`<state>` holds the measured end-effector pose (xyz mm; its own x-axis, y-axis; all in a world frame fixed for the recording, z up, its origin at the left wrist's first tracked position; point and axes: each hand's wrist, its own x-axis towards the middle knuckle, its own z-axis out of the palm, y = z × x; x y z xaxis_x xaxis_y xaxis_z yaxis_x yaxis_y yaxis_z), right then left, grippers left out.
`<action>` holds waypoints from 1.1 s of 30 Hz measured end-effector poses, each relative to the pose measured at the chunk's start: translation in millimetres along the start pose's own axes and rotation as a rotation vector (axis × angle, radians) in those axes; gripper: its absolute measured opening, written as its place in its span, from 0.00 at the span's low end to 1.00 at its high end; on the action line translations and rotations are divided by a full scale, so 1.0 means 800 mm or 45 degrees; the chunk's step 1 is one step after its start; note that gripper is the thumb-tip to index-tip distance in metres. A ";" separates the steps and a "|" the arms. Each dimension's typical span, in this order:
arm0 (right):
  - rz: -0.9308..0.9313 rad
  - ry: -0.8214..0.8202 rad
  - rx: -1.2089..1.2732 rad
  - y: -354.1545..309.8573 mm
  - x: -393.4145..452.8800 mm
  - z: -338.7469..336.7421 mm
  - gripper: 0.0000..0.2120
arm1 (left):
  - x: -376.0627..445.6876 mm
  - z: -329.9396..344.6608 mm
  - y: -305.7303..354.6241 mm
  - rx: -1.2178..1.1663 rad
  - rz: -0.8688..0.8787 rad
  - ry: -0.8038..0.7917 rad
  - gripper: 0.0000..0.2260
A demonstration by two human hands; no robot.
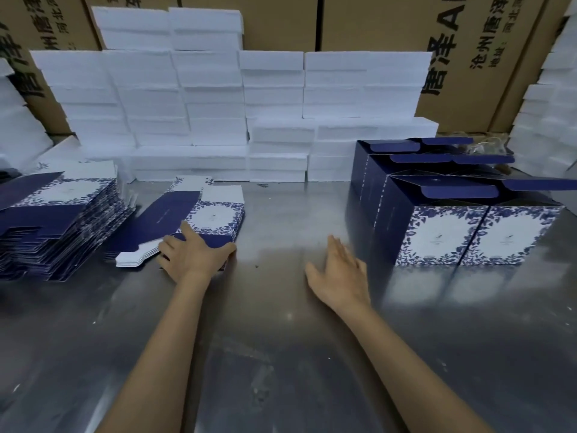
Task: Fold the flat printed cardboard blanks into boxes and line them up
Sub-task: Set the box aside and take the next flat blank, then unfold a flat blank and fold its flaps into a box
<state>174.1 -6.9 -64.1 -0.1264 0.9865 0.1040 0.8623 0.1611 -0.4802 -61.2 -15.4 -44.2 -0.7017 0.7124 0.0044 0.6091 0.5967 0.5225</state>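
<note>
Steel table (281, 354) with white foam blocks (218, 104) stacked at back, folded blue floral boxes (462, 220) lined up far right, tall pile of flat blanks (59, 220) far left, small blank stack (199, 220) under left hand (195, 254) gripping its near edge, right hand (340, 273) spread, holding nothing.

Brown shipping cartons (384, 23) behind the white stacks carry large black Chinese print, turned sideways. On the right-hand carton: "沧州唐泽" followed by Latin "A", with smaller lines beginning "地址:" and "河北". On the left-hand carton (53, 29): "唐泽" and "河北", partly hidden. Small print on the blue-and-white folded boxes (437, 235) and flat blanks (215, 218) is too fine to read.
</note>
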 end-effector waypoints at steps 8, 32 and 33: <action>0.017 0.048 0.082 0.003 0.003 0.001 0.33 | 0.005 -0.010 -0.001 -0.151 0.039 0.238 0.52; 0.048 -0.335 1.900 -0.016 0.005 -0.031 0.23 | -0.116 0.014 0.075 -0.475 0.664 0.630 0.44; 0.028 -0.351 1.932 -0.012 0.007 -0.032 0.21 | -0.125 0.021 0.078 -0.451 0.658 0.560 0.45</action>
<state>177.6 -3.6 -36.4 -0.3518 0.9361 0.0082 -0.4064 -0.1449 -0.9022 52.9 -43.1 -26.4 -0.4872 0.6122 0.6228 0.7971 0.0204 0.6035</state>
